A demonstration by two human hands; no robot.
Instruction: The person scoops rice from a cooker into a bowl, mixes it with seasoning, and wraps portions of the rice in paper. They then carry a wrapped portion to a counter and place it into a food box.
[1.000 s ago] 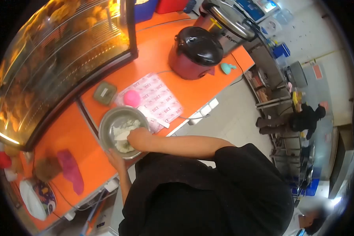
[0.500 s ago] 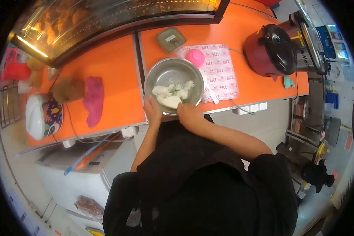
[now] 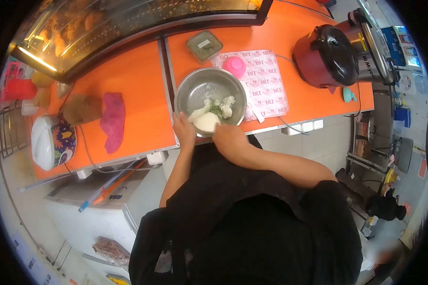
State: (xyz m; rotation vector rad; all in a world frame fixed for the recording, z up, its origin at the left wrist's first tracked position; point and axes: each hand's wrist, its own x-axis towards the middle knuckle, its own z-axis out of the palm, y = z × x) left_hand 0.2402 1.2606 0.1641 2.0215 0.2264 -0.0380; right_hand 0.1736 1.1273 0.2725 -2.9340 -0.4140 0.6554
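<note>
A steel mixing bowl (image 3: 184, 92) sits at the counter's front edge, holding clumps of white rice (image 3: 227, 105) with green flakes (image 3: 216, 111) among them. My left hand (image 3: 183, 132) grips the bowl's near-left rim. At the near-right rim, my right hand (image 3: 230, 141) is closed around the handle of a cream-white rice paddle (image 3: 206, 122). Its blade lies low in the bowl against the rice; the handle is hidden in my fist.
Right of the bowl are printed wrapping paper (image 3: 266, 88), a pink bowl (image 3: 234, 67) and a white utensil (image 3: 257, 113). Behind stands a lidded container (image 3: 204, 45). A red rice cooker (image 3: 318, 59) is farther right. A pink cloth (image 3: 112, 121) lies left, below a glass food case (image 3: 128, 33).
The rice has shifted toward the right side of the bowl, and more green flakes show. The paddle blade has turned a little. My left hand stays on the rim.
</note>
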